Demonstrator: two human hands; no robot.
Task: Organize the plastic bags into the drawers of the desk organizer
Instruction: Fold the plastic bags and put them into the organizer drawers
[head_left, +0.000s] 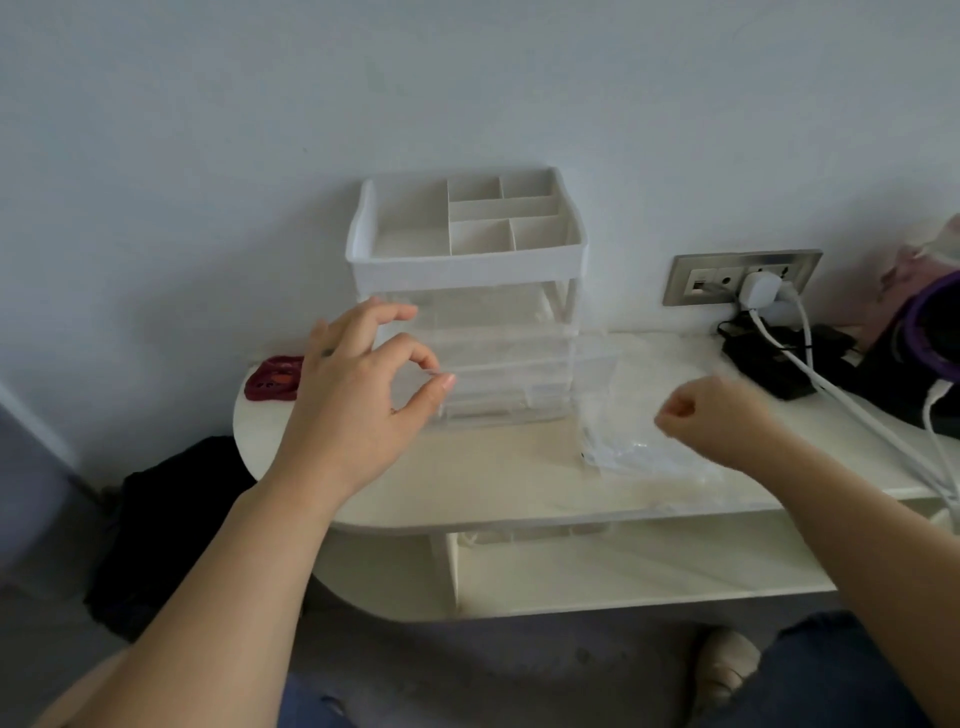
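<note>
Forearms first: both reach in from the bottom edge, above blue-jeaned knees (852, 670) and a foot in a pale sock (727, 660).

Left hand (363, 384): thumb and forefinger closed into a ring, other fingers raised, right in front of the clear drawers of the desk organizer (467, 312). Cannot tell whether the pinch holds clear film, a drawer edge, or nothing.

Right hand (711, 415): fingers curled into a fist, motion-blurred, just above the plastic bags (639, 452). Cannot tell whether any film is caught in it.

Plastic bags – a flat clear pile on the desk (493, 483), just to the right of the organizer.

Organizer stands upright against the wall; white divided tray on top, clear drawers below, all flush with the frame.

Dark red object (275, 376) lies left of the organizer, at the desk's rounded end.

Far right – a metal socket plate (743, 275) on the wall with a white plug (758, 288), white cables (831, 395) trailing across the desk, a black adapter (769, 364), a purple-and-black bag (930, 332).
</note>
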